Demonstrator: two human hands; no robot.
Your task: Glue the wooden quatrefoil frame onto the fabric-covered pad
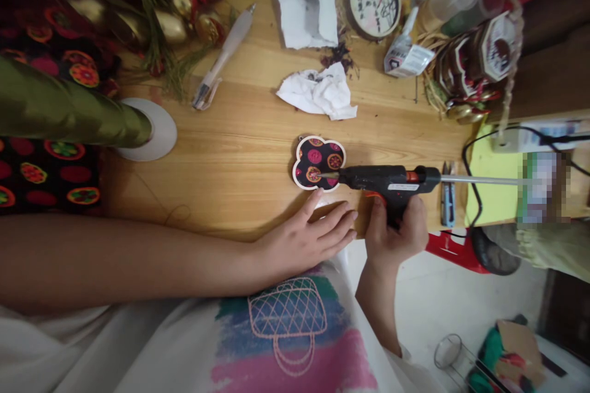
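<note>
A black hot glue gun with a clear glue stick in its back is gripped in my right hand. Its nozzle tip rests over a flower-shaped piece that has a white rim and black patterned fabric. Whether the tip touches the fabric, I cannot tell. My left hand lies at the table's front edge with its fingers stretched out. The fingertips of that hand come up close to the lower rim of the piece, and it holds nothing.
Crumpled white paper lies behind the piece, with a pen to its left. A green fabric roll on a white disc stands at left. Toward the right are a small bottle, cutters and a black cable.
</note>
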